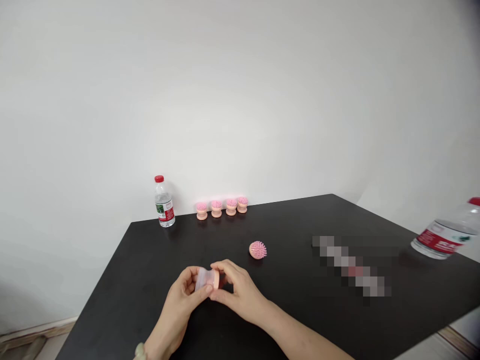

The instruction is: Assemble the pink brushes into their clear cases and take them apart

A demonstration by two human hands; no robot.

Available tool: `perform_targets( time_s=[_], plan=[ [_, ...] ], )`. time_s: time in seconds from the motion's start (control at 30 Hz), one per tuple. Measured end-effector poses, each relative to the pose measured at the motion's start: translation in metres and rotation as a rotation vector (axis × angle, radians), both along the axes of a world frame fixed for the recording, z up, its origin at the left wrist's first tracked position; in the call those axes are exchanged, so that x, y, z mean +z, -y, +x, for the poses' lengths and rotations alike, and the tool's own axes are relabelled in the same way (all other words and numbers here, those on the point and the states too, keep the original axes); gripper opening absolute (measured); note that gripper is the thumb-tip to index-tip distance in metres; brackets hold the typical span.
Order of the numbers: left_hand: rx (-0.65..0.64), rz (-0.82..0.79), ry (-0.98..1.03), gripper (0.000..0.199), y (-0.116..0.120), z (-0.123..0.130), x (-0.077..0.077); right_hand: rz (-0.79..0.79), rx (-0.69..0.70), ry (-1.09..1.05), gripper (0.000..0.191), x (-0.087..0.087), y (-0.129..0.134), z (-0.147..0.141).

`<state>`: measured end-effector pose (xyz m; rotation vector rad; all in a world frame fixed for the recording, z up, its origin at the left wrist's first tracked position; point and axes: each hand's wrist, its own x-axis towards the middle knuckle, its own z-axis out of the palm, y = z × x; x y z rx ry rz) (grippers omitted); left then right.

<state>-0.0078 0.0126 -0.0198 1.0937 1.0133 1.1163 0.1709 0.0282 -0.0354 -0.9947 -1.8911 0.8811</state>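
Note:
Near the front of the black table, my left hand (183,296) curls around a small translucent cup (203,278) with a peach-coloured ring at its right end. The thumb and fingers of my right hand (242,291) pinch that ring from the other side, so both hands hold the same piece. The cup lies sideways, with its ring facing right. Just beyond my right hand rests a pink bristled brush head (258,250), tipped on its side with the bristles pointing right. My fingers hide part of the cup.
Several pink bristled brushes (216,209) stand upright in a row along the back edge of the table (296,220), against a white wall. A water bottle (165,206) stands at the back left. Another bottle (444,235) is at the right edge. A pixelated long object (352,270) lies at right.

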Motion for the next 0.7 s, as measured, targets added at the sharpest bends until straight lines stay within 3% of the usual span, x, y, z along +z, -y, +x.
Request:
perform_targets(
  time_s=[0.13, 0.3, 0.43, 0.6, 0.7],
  plan=[
    [0.047, -0.05, -0.045, 0.043, -0.002, 0.002, -0.004, 0.038, -0.045, 0.046, 0.044, 0.002, 0.002, -0.002],
    [0.152, -0.15, 0.1, 0.047, -0.008, -0.004, -0.003, 0.252, -0.06, 0.103, 0.043, 0.007, 0.004, 0.004],
    [0.217, -0.101, 0.077, 0.047, -0.011, -0.013, 0.001, 0.266, -0.199, 0.134, 0.036, 0.01, -0.007, 0.016],
    [0.173, -0.026, 0.001, 0.05, -0.012, -0.015, -0.009, 0.269, -0.34, 0.487, 0.032, 0.004, -0.032, 0.034],
    [0.158, -0.021, -0.028, 0.049, -0.015, -0.016, -0.018, 0.324, -0.355, 0.583, 0.027, 0.0, -0.043, 0.045]
  ],
)
